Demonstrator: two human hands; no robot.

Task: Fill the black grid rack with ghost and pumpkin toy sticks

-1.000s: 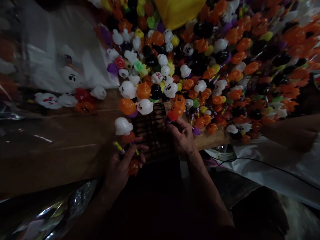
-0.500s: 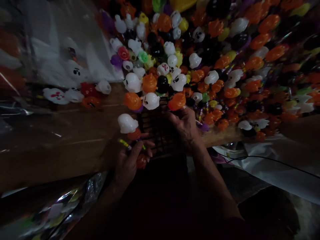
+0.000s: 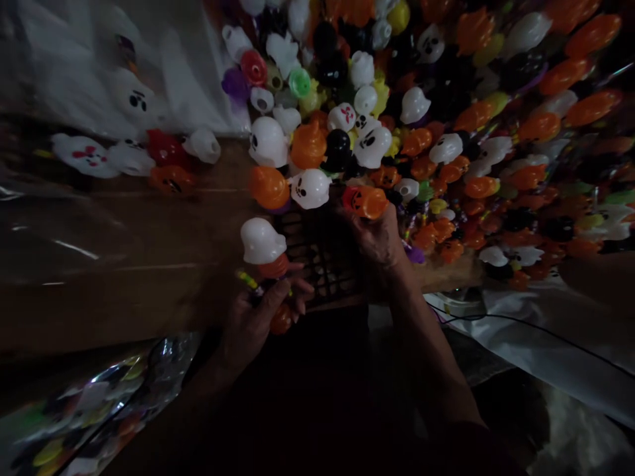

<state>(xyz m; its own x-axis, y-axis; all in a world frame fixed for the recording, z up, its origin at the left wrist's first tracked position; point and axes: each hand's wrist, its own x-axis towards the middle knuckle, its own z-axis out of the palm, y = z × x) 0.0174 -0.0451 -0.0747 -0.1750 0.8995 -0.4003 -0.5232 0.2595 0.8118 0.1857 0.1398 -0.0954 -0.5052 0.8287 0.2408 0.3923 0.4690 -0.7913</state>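
My left hand (image 3: 253, 324) is closed around several Halloween novelty sticks. A white ghost topper (image 3: 261, 241) and an orange-red part (image 3: 274, 266) stick up above its fingers, an orange ball-like topper (image 3: 282, 318) shows below, and a yellow-and-purple patterned stick (image 3: 248, 281) pokes out to the left. My right hand (image 3: 381, 241) grips an orange pumpkin topper (image 3: 372, 202) with a black face; a red piece (image 3: 351, 197) shows at its left side. Between my hands lies a dark grid-like rack (image 3: 322, 264). Just behind it sit a white ghost topper (image 3: 310, 188) and an orange topper (image 3: 268, 187).
A large heap of orange, white and black toppers (image 3: 451, 149) covers the back and right. Plastic bags (image 3: 173, 73) and a few toppers (image 3: 94, 157) lie on the left of the wooden table (image 3: 149, 264). A bag of colourful pieces (image 3: 94, 403) is at lower left; a black cable (image 3: 536, 324) runs at right.
The pumpkin topper in my right hand has turned, so its black face now shows. My left hand keeps its hold. The camera view has shifted slightly.
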